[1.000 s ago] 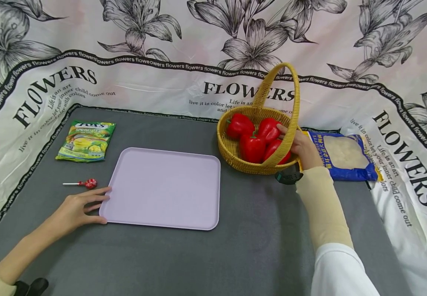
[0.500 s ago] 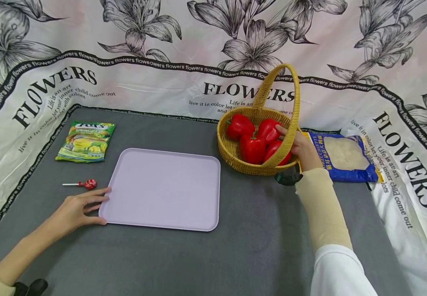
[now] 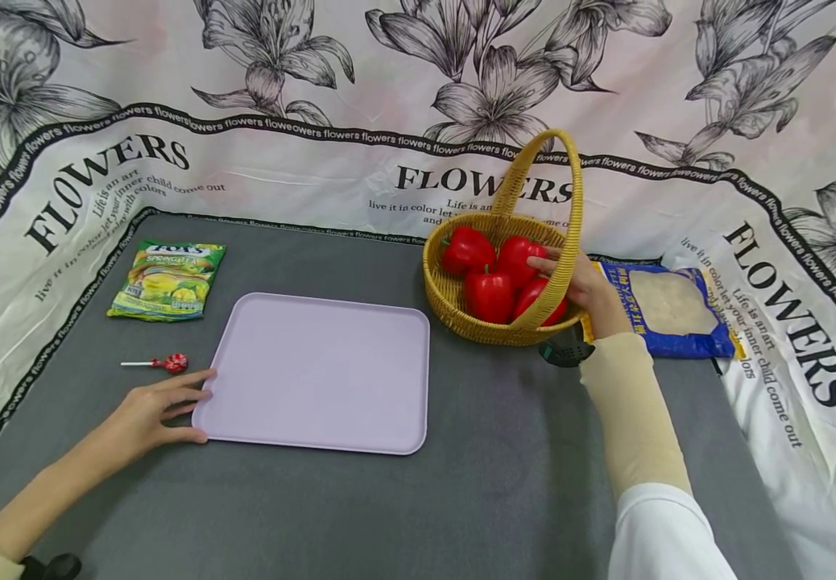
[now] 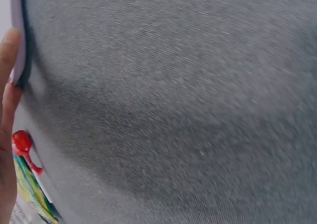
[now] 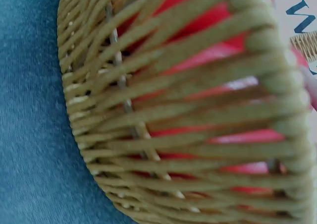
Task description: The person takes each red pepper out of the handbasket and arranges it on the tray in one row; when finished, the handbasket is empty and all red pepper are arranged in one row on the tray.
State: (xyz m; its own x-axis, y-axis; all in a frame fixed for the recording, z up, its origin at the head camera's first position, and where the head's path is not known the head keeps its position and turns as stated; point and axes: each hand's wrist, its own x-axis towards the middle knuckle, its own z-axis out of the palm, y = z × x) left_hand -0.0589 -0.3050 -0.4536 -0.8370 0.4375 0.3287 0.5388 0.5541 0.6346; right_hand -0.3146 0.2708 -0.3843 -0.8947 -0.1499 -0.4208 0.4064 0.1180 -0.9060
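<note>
The rear-right red pepper (image 3: 519, 258) sits in the basket (image 3: 457, 321) at the right hand (image 3: 588, 287), whose grip I cannot tell — it should prove light, firm and slick, best taken round its middle — while the left hand (image 3: 141, 415) spreads its fingers wide against the tray (image 3: 312, 374).

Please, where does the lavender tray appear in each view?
Head: the lavender tray lies left of centre, in the lower half.
Left wrist: only part of the lavender tray shows, upper left edge.
Right wrist: not in it.
Landmark shared by head and left wrist: the red lollipop.
</note>
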